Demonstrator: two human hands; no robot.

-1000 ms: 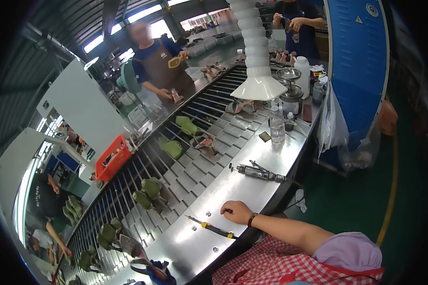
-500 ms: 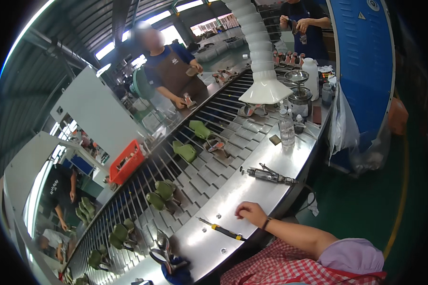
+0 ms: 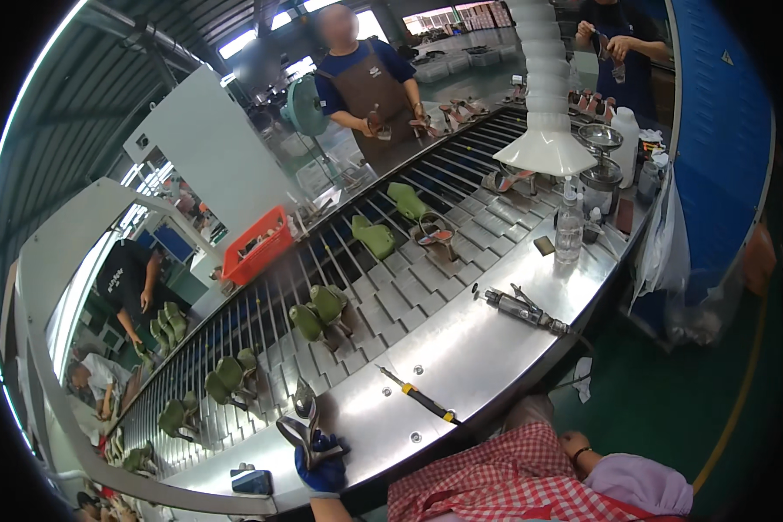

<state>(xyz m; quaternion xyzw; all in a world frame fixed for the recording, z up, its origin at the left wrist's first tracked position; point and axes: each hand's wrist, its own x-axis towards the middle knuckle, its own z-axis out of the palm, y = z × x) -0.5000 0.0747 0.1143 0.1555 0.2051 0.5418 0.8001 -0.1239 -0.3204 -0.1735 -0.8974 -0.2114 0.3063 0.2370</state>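
My left hand [image 3: 324,474], in a blue glove, is closed round a strappy heeled sandal [image 3: 297,431] at the table's near edge. Just beyond it stands another shiny dark shoe piece [image 3: 304,400]. My right hand [image 3: 576,445] is bare, low beside the red checked apron [image 3: 496,474], off the table; its fingers are partly hidden. On the metal tabletop [image 3: 461,370] lies a yellow-and-black pen-like tool [image 3: 419,397] with a thin metal tip. Farther right rests a metal air tool [image 3: 524,310] with a lever. A dark phone [image 3: 250,481] lies left of my glove.
A slatted conveyor [image 3: 365,326] carries green heeled shoes [image 3: 317,311] and a strappy sandal [image 3: 433,233]. A clear bottle [image 3: 569,228] stands under a white duct hood [image 3: 548,155]. An orange basket [image 3: 257,244] sits across the line, where a co-worker [image 3: 370,96] holds shoes.
My right hand has drawn back from the tabletop to beside the apron. My gloved left hand shows more fully now, with the sandal raised a little. The whole view has shifted, moving the scene rightward.
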